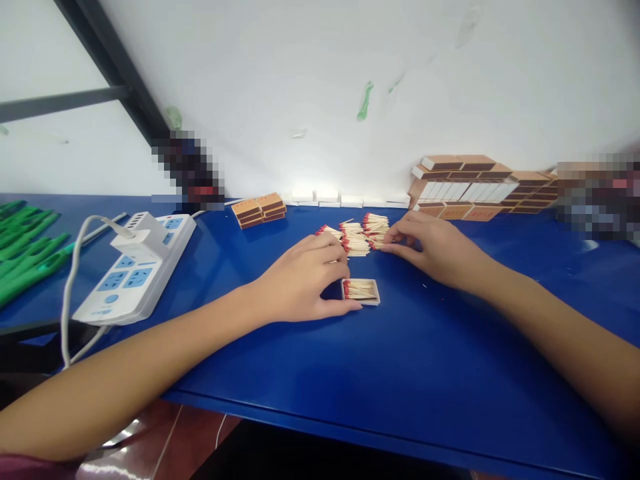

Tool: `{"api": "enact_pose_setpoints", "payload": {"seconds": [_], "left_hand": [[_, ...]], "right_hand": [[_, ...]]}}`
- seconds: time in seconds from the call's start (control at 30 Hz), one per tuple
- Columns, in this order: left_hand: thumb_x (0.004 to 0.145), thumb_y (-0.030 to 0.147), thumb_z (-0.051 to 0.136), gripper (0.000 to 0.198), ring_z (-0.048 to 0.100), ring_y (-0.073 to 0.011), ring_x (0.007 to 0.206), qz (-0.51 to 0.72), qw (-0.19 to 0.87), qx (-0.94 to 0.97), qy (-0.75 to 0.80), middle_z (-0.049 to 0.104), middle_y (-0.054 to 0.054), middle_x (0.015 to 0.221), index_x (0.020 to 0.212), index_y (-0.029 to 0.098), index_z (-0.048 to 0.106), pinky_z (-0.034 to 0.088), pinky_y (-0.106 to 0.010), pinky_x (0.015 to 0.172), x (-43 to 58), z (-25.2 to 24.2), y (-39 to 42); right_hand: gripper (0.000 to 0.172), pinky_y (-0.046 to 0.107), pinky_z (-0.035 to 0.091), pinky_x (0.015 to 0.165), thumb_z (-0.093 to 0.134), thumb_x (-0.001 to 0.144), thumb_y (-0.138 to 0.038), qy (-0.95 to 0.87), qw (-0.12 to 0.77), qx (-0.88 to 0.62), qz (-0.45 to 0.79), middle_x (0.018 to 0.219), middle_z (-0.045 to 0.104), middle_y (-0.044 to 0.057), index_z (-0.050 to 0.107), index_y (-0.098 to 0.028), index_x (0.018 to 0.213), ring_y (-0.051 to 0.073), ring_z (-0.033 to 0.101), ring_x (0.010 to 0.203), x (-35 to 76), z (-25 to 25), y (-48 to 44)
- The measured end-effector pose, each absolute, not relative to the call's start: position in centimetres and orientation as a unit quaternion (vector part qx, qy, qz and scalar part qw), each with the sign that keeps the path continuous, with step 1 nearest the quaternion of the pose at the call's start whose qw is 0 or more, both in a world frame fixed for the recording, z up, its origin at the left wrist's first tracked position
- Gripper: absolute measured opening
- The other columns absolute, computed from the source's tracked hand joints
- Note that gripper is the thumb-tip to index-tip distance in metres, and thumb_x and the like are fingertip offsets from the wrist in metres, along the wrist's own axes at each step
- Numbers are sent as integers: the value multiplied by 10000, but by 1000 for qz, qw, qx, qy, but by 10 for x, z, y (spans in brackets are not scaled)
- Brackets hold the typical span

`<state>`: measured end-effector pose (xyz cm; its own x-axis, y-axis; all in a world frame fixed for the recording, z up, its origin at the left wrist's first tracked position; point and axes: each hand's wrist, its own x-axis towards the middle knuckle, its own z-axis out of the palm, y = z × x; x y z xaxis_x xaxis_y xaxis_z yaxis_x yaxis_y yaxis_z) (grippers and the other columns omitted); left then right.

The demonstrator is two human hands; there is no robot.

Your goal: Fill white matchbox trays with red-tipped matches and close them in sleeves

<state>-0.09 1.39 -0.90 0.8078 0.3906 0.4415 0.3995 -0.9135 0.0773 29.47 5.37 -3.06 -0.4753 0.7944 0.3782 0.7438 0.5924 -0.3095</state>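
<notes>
An open matchbox tray (376,297) lies on the blue table, partly filled with red-tipped matches. My left hand (307,280) is closed around the tray's left end, its thumb along the near side and the other fingers curled behind. Just beyond the tray is a loose heap of matches (356,241), their red heads mostly to the left. At the heap's right edge, my right hand (433,245) pinches matches between thumb and fingers; how many is too small to tell.
A white power strip (150,293) with a plugged-in adapter and cable lies left, beside green gloves (30,247). Closed matchboxes (259,210) sit behind my left hand. White trays (327,196) line the wall, and stacked matchboxes (470,211) stand at the back right.
</notes>
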Motion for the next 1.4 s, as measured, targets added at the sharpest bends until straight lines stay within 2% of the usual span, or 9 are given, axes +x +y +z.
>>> {"api": "enact_pose_setpoints", "payload": {"seconds": [0.17, 0.4, 0.7, 0.97, 1.23, 1.4], "left_hand": [[930, 542, 711, 415, 630, -260, 1000, -229, 5, -950, -214, 725, -106, 971, 957, 130, 751, 520, -414, 940, 0, -8, 14], [932, 546, 707, 418, 633, -262, 997, -228, 6, -951, -211, 722, -105, 969, 959, 131, 754, 517, -422, 930, 0, -8, 14], [927, 565, 705, 425, 612, -254, 981, -227, 18, -948, -221, 716, -96, 956, 957, 143, 745, 511, -405, 914, -1, -9, 16], [915, 552, 721, 407, 593, -248, 961, -229, 18, -945, -234, 693, -88, 925, 914, 146, 738, 506, -398, 897, 0, -9, 15], [914, 532, 728, 397, 605, -253, 965, -235, 3, -944, -230, 695, -94, 917, 916, 136, 735, 514, -412, 892, 2, -7, 15], [922, 534, 718, 389, 607, -259, 988, -235, 2, -945, -228, 705, -99, 943, 945, 146, 739, 517, -421, 908, 1, -7, 15]], "right_hand": [[434, 351, 450, 669, 518, 993, -621, -853, 216, -469, 75, 872, 621, 73, 620, -226, 847, 217, 579, 746, 298, -33, 56], [443, 384, 459, 717, 434, 1017, -614, -857, 185, -477, 70, 891, 605, 86, 568, -228, 845, 242, 582, 786, 302, -33, 56], [404, 368, 450, 717, 460, 1038, -599, -857, 216, -462, 64, 922, 625, 76, 576, -234, 909, 234, 586, 802, 291, -15, 34], [223, 317, 473, 675, 521, 1059, -401, -881, 192, -416, 117, 942, 635, 53, 587, -227, 936, 193, 619, 780, 243, -9, -14], [202, 327, 479, 675, 535, 1050, -355, -890, 172, -410, 97, 949, 643, 62, 592, -217, 913, 212, 637, 820, 242, -11, -16], [245, 329, 479, 657, 512, 1057, -398, -888, 178, -406, 124, 937, 648, 65, 583, -226, 897, 200, 633, 776, 245, -8, -15]]}}
